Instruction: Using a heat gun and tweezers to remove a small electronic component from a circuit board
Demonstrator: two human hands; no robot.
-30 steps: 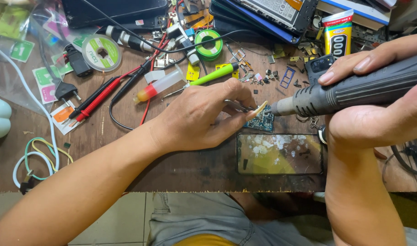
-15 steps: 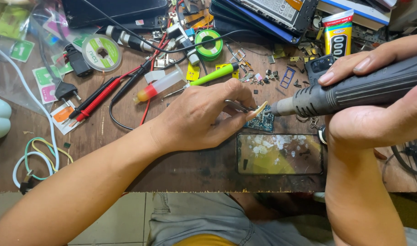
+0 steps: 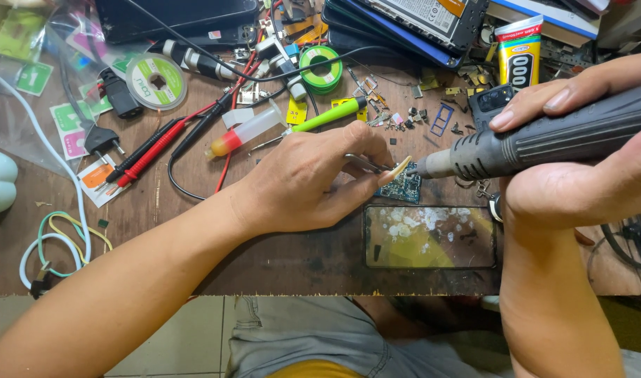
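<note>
Nearest, at the tabletop's (image 3: 124, 269) front edge: a phone with a cracked, blotched screen (image 3: 430, 236), lying flat and untouched.

Just behind it: a small dark circuit board (image 3: 402, 189), flat on the wood, touching or nearly touching the phone's upper edge. Judged light, thin, stiff and brittle, with fine parts on its face; best held by its bare edges or pinned flat, not pressed in the middle.

Left hand (image 3: 310, 185): grip closed on metal tweezers (image 3: 366, 164), which pinched a small pale sliver (image 3: 399, 168) right above the board. The sliver looked flimsy and easy to drop.

Right hand (image 3: 579, 182): grip wrapped around a grey ribbed hot-air tool (image 3: 544, 143), held level, its metal nozzle pointing left at the sliver and board, very near them; whether it touched could not be told. The tool looked bulky and rigid, its ribbed barrel the sound place to hold, the nozzle to be kept off skin.

Middle ground: a green-handled tool (image 3: 327, 116), a clear squeeze bottle with orange tip (image 3: 247, 131), red and black probe leads (image 3: 149, 148), and scattered small metal parts (image 3: 404, 115).

Farther back: a solder reel (image 3: 156, 82), a green wire coil (image 3: 321, 68), a yellow glue tube (image 3: 519, 56), and stacked dismantled phones (image 3: 404, 21).

Far left: a black plug (image 3: 98, 137) and looped coloured wires (image 3: 58, 241).
</note>
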